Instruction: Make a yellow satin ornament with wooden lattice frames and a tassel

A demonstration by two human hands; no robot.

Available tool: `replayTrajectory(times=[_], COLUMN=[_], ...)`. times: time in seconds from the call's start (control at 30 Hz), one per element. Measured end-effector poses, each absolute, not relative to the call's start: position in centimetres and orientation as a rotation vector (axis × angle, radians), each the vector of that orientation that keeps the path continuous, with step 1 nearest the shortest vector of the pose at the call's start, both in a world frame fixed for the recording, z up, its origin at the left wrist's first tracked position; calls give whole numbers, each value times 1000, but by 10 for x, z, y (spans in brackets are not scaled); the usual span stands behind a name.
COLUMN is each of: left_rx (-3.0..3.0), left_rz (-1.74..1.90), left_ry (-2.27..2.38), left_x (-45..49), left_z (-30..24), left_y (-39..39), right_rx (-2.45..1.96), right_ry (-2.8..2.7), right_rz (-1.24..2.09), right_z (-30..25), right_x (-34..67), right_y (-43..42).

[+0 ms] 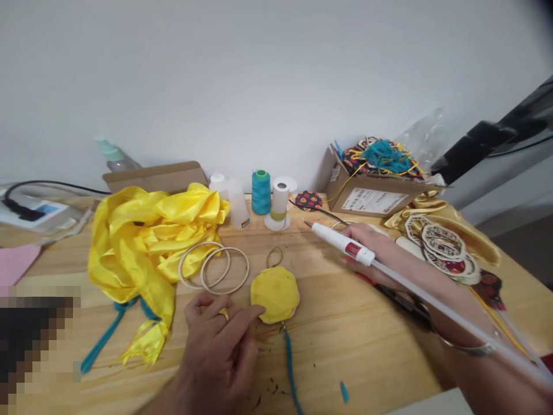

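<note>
A scalloped yellow fabric piece [276, 294] lies flat on the wooden table, with a small cord loop [275, 257] at its top and a teal ribbon [290, 363] hanging from its bottom. My left hand [222, 334], a ring on one finger, rests beside it; the index fingertip touches its left edge and the fingers are apart. Closed around a white hot glue gun [334, 239] is my right hand [367, 245], to the right of the fabric piece. The gun's nozzle points up and left, above the table, and a long translucent glue stick [432, 302] trails from its rear.
Two wooden rings [246, 271] and crumpled yellow satin [142, 236] lie at left. Behind stand a teal thread spool [261, 193], a white spool [280, 199] and white bottles [237, 202]. A cardboard box [371, 193] and patterned cutouts [444, 245] sit at right.
</note>
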State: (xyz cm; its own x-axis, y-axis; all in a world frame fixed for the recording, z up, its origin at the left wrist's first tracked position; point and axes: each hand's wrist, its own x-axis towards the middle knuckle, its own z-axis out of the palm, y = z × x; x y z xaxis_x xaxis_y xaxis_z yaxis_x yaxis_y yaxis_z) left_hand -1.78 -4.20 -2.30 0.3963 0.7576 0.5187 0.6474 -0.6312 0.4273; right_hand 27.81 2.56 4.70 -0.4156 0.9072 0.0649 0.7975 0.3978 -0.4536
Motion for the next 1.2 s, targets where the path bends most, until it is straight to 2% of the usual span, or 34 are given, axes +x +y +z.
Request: replayTrajectory(times=[0.23,0.6,0.77,0.93,1.0,1.07,1.2], left_rx=[2515,2436,2420,2525,2533,2560,2707], left_rz=[1045,987,680,233,128,127,292], left_ry=[1302,1510,1893,1955,1921,1899,1888], left_x=[-21,-24,-38,-43,-40,-37,-37], left_z=[-23,-20,-5,14,14,9,-5], left_y=[-42,-38,-29,-17,-13,-12,-12], right_rx=[-1547,-1500,-1483,-1639,-1600,-1534,-1414], right_ry=[-2615,-2663,-2789,-2639,-2501,-2403,-2306], right_rz=[462,364,103,-294,-230,-30,336], right_z=[32,18,16,49,65,70,48], right_x=[281,292,315,274,239,206,172], right_y=[52,67,77,50,30,15,8])
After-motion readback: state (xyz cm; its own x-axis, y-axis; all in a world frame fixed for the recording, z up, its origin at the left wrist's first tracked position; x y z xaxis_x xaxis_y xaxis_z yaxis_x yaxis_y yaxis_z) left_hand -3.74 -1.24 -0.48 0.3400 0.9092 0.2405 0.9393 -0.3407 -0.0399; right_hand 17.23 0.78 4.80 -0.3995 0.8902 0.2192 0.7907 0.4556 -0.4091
